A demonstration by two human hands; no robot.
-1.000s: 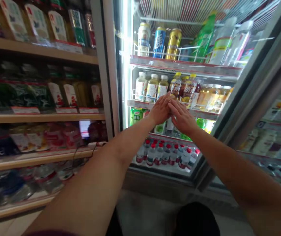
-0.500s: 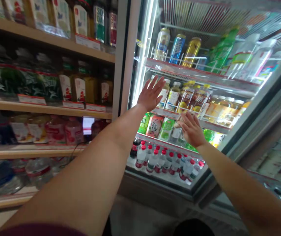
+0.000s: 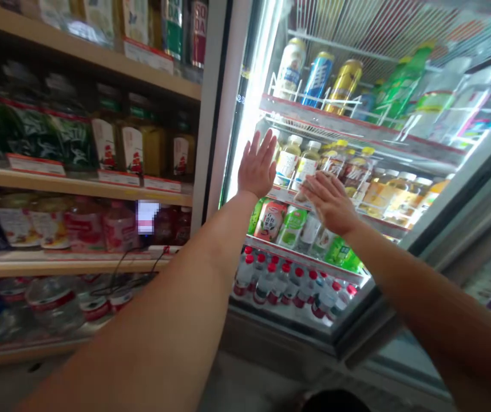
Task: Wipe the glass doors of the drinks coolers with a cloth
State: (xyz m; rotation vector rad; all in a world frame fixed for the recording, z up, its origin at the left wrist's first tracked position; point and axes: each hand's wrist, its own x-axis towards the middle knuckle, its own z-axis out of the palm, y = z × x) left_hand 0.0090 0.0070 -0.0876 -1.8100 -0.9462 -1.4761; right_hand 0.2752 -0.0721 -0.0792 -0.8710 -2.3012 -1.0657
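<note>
One wide-fingered left hand (image 3: 257,167) is hovering beside the right hand (image 3: 330,201), whose fingers are lying close, hold unclear | bottles (image 3: 287,164) are standing beyond both hands in the cooler (image 3: 282,328) | seemingly reaching; next move is probably needing a contact point

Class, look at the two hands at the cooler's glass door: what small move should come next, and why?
Probably slide the right hand gently across the glass door, away from the left hand: a pale scrap, perhaps cloth, shows at its fingertips, its fingers lie extended, and the left hand, fingers spread, seems to be against the same pane.
</note>
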